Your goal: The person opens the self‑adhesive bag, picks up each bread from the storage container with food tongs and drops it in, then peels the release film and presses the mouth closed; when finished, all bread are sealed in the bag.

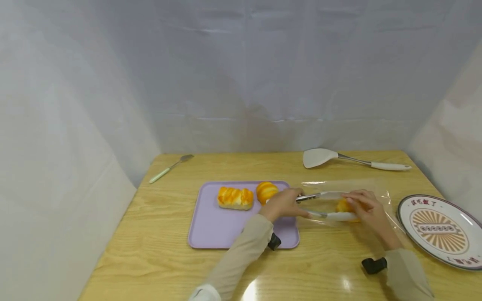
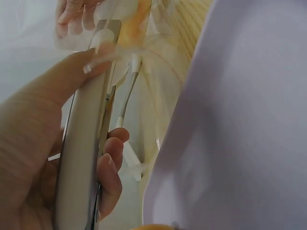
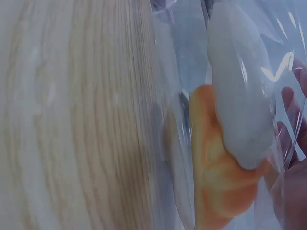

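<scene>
At 1 o'clock from your seat, bread (image 3: 206,153) lies inside the clear bag (image 1: 350,184), between the white tips of the tongs (image 1: 333,216). Your left hand (image 1: 284,203) has its fingers wrapped round the tongs, whose arms stand apart. Your right hand (image 1: 367,209) is at the bag over the bread, fingers bent; film and glare hide how firmly, so I cannot tell whether it pinches.

Main risk, as I judge it: film snags on the tongs' tips, and pulling back toward 9 o'clock drags bread and bag out together. A hard squeeze could dent the bread. If your right hand slips, the thin bag may fold over the tips.

Around you: tray (image 1: 214,234) at 9 o'clock from the bag, bearing a loaf (image 1: 235,198) and a bun (image 1: 266,192). Your left hand sits beside the bun; a swing back might knock it. Plate (image 1: 465,234) at 3 o'clock, close to the bag's edge, limits sideways room. Spatula (image 1: 320,158) at 12, apart from the bag. Small utensil (image 1: 165,171) at the tray's 10 o'clock, well out of the way.
</scene>
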`<state>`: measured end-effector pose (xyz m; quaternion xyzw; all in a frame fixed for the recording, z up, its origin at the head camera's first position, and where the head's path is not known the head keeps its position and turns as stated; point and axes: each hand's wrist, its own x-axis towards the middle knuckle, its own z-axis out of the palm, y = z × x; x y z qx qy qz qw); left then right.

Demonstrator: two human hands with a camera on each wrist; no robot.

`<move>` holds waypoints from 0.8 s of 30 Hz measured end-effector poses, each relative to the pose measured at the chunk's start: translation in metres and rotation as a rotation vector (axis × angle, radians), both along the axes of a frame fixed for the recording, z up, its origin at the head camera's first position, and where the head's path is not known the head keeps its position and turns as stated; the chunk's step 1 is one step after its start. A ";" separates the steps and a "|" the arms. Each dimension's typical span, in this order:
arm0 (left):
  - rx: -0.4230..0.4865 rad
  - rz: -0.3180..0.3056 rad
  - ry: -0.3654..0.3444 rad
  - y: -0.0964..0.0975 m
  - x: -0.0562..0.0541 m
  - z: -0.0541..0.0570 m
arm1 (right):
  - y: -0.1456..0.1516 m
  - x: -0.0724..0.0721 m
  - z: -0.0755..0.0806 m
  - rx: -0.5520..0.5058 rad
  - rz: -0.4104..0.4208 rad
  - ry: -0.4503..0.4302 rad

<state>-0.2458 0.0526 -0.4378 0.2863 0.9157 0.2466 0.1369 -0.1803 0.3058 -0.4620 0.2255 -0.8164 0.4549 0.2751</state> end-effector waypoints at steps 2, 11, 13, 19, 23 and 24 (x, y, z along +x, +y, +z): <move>-0.003 0.006 -0.004 0.004 0.000 0.000 | -0.004 0.003 0.006 0.003 -0.002 0.006; 0.071 0.011 -0.020 0.001 -0.002 -0.006 | -0.004 0.014 0.015 0.011 -0.071 -0.080; 0.082 0.004 -0.012 -0.001 -0.002 -0.008 | 0.001 0.011 0.007 0.004 -0.079 -0.073; 0.072 0.002 0.012 0.003 -0.002 -0.007 | 0.006 0.002 -0.008 -0.030 -0.041 -0.014; 0.025 0.025 0.029 0.010 0.000 -0.007 | 0.005 0.001 -0.009 -0.027 -0.043 0.002; 0.010 0.030 0.032 0.012 0.001 -0.008 | 0.004 0.002 -0.007 -0.018 -0.042 0.010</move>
